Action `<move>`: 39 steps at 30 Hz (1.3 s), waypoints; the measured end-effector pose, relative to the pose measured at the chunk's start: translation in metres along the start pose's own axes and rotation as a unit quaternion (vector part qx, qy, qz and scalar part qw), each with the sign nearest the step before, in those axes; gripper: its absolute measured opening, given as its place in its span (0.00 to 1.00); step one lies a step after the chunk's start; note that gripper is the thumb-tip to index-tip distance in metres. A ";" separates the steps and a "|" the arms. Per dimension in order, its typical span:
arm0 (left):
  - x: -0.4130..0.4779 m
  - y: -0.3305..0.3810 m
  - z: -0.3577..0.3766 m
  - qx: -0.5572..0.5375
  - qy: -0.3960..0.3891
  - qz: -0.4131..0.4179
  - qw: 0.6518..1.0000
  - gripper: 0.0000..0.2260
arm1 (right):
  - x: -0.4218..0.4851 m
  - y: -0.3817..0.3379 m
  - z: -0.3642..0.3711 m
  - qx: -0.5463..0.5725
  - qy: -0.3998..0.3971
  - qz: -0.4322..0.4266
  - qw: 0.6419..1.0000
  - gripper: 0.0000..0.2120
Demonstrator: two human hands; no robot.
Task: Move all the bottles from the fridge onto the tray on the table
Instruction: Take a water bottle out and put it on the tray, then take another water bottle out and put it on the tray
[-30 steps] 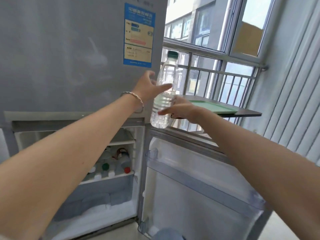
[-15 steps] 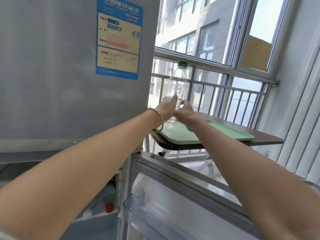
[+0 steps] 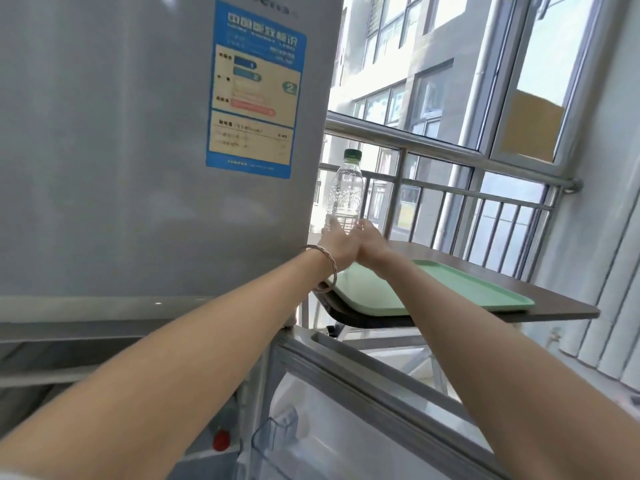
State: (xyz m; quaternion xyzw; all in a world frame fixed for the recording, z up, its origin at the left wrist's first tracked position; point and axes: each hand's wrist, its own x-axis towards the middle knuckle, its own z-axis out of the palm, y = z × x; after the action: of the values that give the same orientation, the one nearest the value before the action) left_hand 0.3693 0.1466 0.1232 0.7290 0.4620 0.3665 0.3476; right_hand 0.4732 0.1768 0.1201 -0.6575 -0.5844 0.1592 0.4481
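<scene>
A clear plastic bottle (image 3: 344,192) with a green cap stands upright over the near left corner of the pale green tray (image 3: 450,289). My left hand (image 3: 337,249), with a bracelet on the wrist, and my right hand (image 3: 370,249) both wrap its lower part, so its base is hidden. The tray lies on a dark brown table (image 3: 554,308) beside the grey fridge (image 3: 138,168). A red bottle cap (image 3: 221,441) shows low inside the fridge.
The open lower fridge door (image 3: 381,410) with a clear shelf bin juts out below my arms. A metal window railing (image 3: 467,188) runs behind the table. White ribbed wall panels (image 3: 616,306) stand at the right.
Both hands carried the bottle from in front of the fridge rightward and down to the tray's near corner. My view lifted off the open fridge compartment.
</scene>
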 end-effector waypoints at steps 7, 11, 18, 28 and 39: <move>-0.071 0.017 -0.038 0.063 -0.046 0.069 0.995 0.26 | -0.084 -0.038 -0.017 -0.124 0.065 -0.078 0.987 0.33; -0.114 0.013 -0.069 0.118 -0.056 0.085 0.988 0.24 | -0.132 -0.059 -0.014 -0.132 0.049 -0.097 0.985 0.32; -0.166 -0.037 -0.107 0.277 -0.100 0.032 0.955 0.25 | -0.181 -0.072 0.054 -0.193 -0.085 -0.127 0.969 0.17; -0.176 -0.186 -0.119 0.412 -0.144 -0.143 0.888 0.27 | -0.204 -0.019 0.203 -0.222 -0.344 -0.061 0.910 0.30; -0.140 -0.328 -0.086 0.475 -0.099 -0.156 0.860 0.27 | -0.168 0.054 0.317 -0.328 -0.399 -0.056 0.854 0.38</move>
State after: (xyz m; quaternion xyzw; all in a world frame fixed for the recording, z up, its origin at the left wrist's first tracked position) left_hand 0.1157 0.1395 -0.1414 0.7566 0.6508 -0.0308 0.0556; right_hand 0.2299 0.1566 -0.1488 -0.6128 -0.7669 0.1816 -0.0574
